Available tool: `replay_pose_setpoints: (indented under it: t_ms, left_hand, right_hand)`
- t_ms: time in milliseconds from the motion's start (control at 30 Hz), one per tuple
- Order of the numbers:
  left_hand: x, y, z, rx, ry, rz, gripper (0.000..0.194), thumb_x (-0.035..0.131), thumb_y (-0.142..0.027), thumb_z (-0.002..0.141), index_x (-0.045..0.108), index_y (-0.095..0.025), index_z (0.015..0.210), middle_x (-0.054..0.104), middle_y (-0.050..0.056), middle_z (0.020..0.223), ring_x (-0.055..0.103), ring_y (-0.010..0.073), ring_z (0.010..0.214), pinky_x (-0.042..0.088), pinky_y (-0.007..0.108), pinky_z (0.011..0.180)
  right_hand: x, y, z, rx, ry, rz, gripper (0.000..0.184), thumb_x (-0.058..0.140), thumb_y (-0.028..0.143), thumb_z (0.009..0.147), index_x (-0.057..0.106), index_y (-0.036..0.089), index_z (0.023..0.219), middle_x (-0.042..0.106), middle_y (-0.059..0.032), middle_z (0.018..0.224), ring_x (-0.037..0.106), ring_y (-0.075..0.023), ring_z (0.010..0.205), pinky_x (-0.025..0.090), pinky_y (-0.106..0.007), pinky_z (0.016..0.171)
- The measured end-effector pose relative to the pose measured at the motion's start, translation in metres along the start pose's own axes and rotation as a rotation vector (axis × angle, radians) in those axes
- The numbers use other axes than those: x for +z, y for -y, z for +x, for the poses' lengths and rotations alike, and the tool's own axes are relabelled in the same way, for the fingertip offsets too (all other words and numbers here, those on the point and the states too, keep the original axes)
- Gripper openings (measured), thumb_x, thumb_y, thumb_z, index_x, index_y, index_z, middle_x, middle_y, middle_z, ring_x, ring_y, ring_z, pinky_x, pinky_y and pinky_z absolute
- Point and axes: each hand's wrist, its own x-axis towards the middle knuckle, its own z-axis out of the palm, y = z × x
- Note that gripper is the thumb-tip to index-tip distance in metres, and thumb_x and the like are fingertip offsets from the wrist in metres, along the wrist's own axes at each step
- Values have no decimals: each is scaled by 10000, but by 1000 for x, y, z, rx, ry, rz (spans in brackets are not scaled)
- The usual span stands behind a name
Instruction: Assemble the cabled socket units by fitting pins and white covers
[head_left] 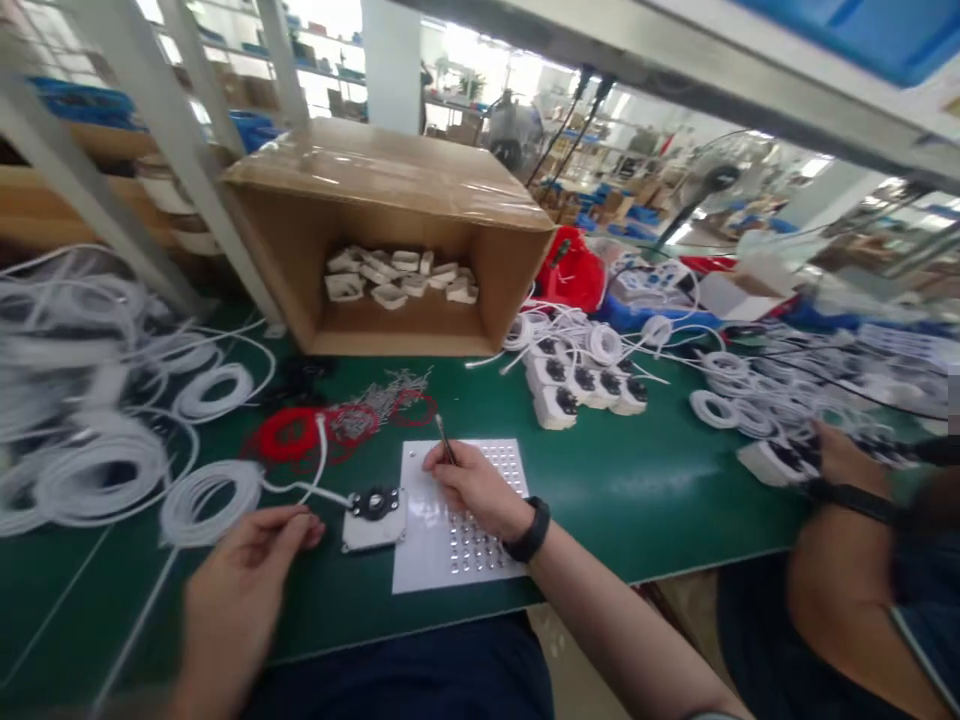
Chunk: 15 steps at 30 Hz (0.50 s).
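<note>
My right hand (476,487) is closed around a slim, dark, pen-like tool (445,440) with a pale tip pointing up and away. It hovers over a white sheet (420,560) bearing rows of small shiny round pieces (476,555). To the left of the sheet lies a flat white housing (373,532) with a black round part (375,503) on top. A white cable (322,490) runs from it toward a coil. My left hand (251,575) has thumb and fingers pinched together beside the housing; anything between the fingertips is too small to make out.
White cable coils (214,500) crowd the left. Red wire rings (289,435) and loose metal pins (386,395) lie behind. An open cardboard box (397,335) holds white shells (390,295). White housings (555,405) stand to its right. A co-worker's hand (847,460) touches similar housings.
</note>
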Motion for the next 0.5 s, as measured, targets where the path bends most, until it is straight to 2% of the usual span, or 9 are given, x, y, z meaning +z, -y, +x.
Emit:
replay_pose_setpoints:
  t_ms: [100, 267, 367, 500]
  left_hand:
    - [17, -5, -7, -112, 9, -156, 345, 607, -485, 696, 619, -161, 813, 714, 52, 725, 682, 210, 679, 556, 345, 705]
    - [24, -5, 12, 8, 145, -78, 305, 563, -450, 735, 657, -173, 823, 716, 43, 778, 671, 200, 704, 536, 310, 682]
    - [22, -1, 20, 155, 177, 51, 245, 523, -392, 778, 664, -197, 816, 723, 36, 777, 672, 198, 683, 536, 299, 650]
    - [20, 6, 24, 527, 125, 235, 232, 477, -320, 835, 673, -198, 852, 732, 58, 838, 687, 209, 758, 543, 310, 719]
  right_hand:
    - [20, -1, -3, -36, -88, 2, 122, 474, 174, 766, 500, 184, 885, 483, 47, 707, 355, -70, 446, 326, -194, 418]
    - [38, 4, -5, -122, -191, -287, 94, 535, 106, 735, 556, 178, 791, 559, 21, 681, 514, -129, 615, 404, -235, 586]
    - [42, 2, -9, -213, -237, -438, 145, 504, 65, 762, 582, 178, 809, 616, -15, 748, 577, -154, 697, 440, -252, 649]
    - [43, -11, -12, -402, -211, -600, 222, 469, 42, 792, 627, 174, 874, 669, -61, 870, 624, -174, 829, 479, -269, 744]
